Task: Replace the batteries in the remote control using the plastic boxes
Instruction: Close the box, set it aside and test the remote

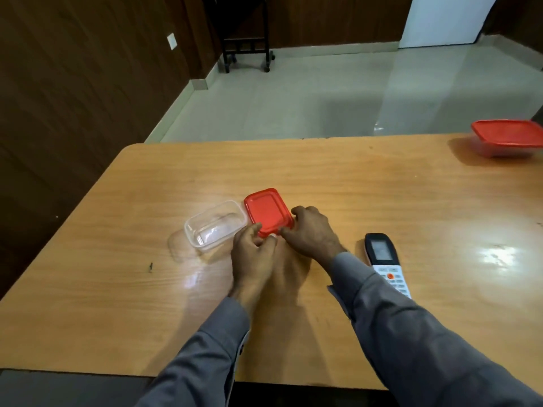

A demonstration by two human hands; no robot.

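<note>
A small plastic box with a red lid (268, 211) sits mid-table. My left hand (253, 254) pinches its near corner, and my right hand (311, 232) grips its right edge. Just left of it stands a clear plastic box (215, 226) with no lid, which looks empty. The white and black remote control (383, 259) lies face up to the right of my right wrist, partly hidden by my sleeve. No batteries are in view.
A larger clear box with a red lid (509, 137) stands at the table's far right edge. The wooden table (382, 186) ends at a rounded far-left corner. A dark small mark (150, 267) lies on the left side.
</note>
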